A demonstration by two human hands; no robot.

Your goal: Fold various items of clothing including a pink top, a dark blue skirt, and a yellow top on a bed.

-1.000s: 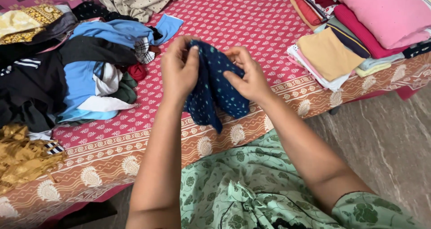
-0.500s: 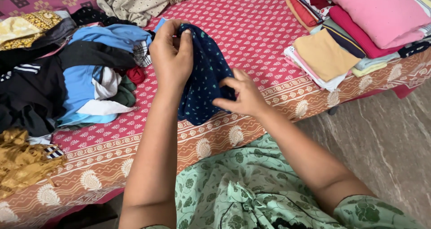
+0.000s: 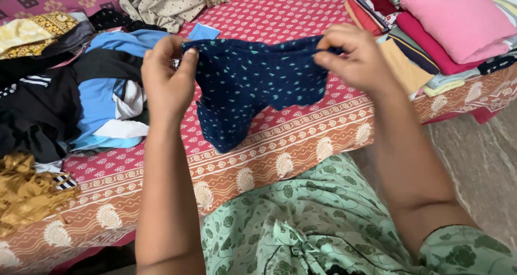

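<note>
At the far left edge of the bed (image 3: 301, 145), a mustard-gold cloth (image 3: 27, 191) lies bunched on the patterned border of the red bedspread. Above it sits a loose heap of unfolded clothes (image 3: 70, 92): black pieces, a light blue top with white parts, and a yellow printed piece at the upper left corner. A beige dotted cloth (image 3: 161, 3) lies crumpled beyond the heap, near the top of the view.

Just right of the heap, the left hand (image 3: 167, 81) is raised above the bed, its thumb and fingers pinched shut on the left corner of a dark blue garment (image 3: 247, 84) with small light green dots. The garment is stretched between both hands and held up over the bedspread; its lower part hangs down in a narrower flap toward the bed's patterned border, though whether it touches the bed cannot be told. The right hand (image 3: 358, 59) grips the garment's right corner, fingers curled tightly around the bunched fabric.

Further right, at the bed's right edge, stands a stack of folded clothes (image 3: 431, 43), with pink pieces on top and tan, red and striped ones beside and below. At the bottom of the view is the person's green floral clothing (image 3: 301, 226), close against the bed's side.
</note>
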